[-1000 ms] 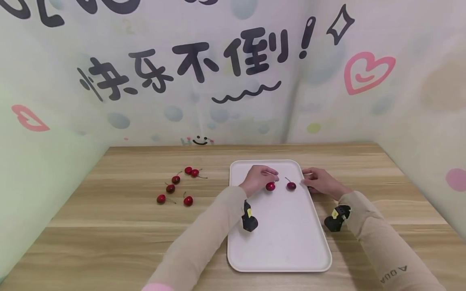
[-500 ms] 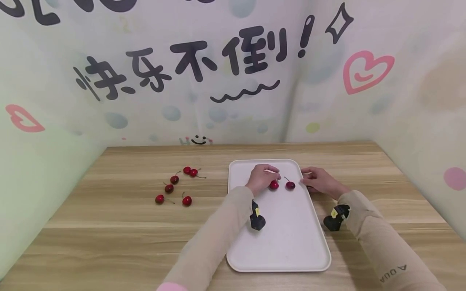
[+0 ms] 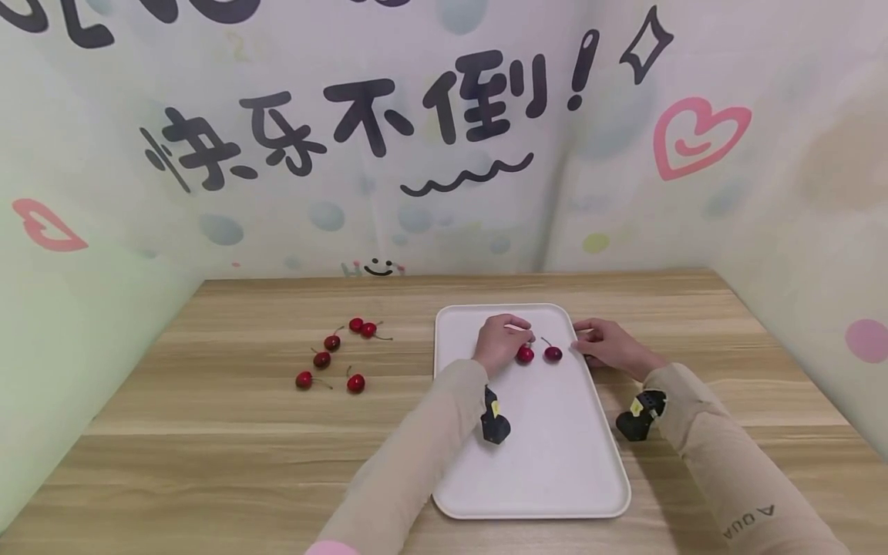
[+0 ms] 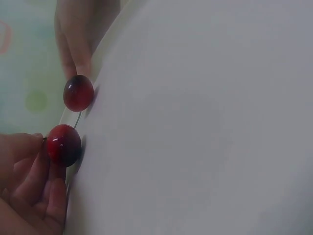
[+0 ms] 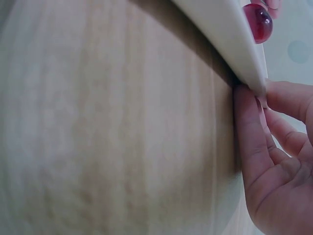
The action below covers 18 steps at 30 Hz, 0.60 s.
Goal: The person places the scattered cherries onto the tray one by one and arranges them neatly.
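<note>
Two hands on my feed, both with something in their fingers: the left hand (image 3: 501,345) pinches the stem of a red cherry (image 4: 64,146), which I see glossy and close in the left wrist view. That cherry sits over the far part of the white tray (image 3: 541,455); whether it touches the surface, I can't tell. Over on the other side, the right hand (image 3: 613,348) grips the tray's right rim near the far corner, fingertips tight against the edge. Between the hands I've got a second cherry (image 3: 553,354), darker, lying on the tray with its stem up. Out to the left, six cherries (image 3: 332,342) lie on the wooden table (image 3: 222,455), two of them side by side at the far end. Beige sleeves (image 3: 409,455) run back from both wrists, and a wall (image 3: 444,231) with dark lettering and pink hearts rises behind.
</note>
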Available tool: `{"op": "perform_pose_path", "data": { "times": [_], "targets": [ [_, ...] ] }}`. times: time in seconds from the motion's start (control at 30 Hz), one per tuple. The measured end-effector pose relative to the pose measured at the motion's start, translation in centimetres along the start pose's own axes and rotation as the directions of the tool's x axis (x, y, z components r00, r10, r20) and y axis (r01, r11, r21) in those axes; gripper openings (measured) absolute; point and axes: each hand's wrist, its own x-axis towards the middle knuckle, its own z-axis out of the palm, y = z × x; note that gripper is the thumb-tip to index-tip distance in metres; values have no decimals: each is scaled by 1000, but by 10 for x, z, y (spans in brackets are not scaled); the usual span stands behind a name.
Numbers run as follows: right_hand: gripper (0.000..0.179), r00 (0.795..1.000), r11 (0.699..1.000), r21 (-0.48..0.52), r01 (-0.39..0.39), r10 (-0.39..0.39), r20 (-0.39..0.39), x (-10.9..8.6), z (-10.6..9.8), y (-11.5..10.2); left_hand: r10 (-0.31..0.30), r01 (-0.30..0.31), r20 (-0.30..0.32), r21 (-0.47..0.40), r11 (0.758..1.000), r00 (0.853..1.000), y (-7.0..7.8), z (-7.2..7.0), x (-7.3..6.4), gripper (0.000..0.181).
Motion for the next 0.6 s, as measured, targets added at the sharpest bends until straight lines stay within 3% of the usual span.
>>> {"op": "perform_pose_path", "data": {
  "times": [0.17,0.43,0.6],
  "targets": [
    [45,1000,1000,11,0,0,0,0,0,0,1,-1,3,-20,1000,1000,-1,0,0,12],
    [45,1000,1000,-6,-9,9,-5,2,0,1,12,-11,-17,50,999,1000,-1,0,-3,14],
    [45,1000,1000,-14,-21,21,-13,3,1,3,-1,1,-18,28,1000,1000,-2,0,-3,13]
  ]
}}
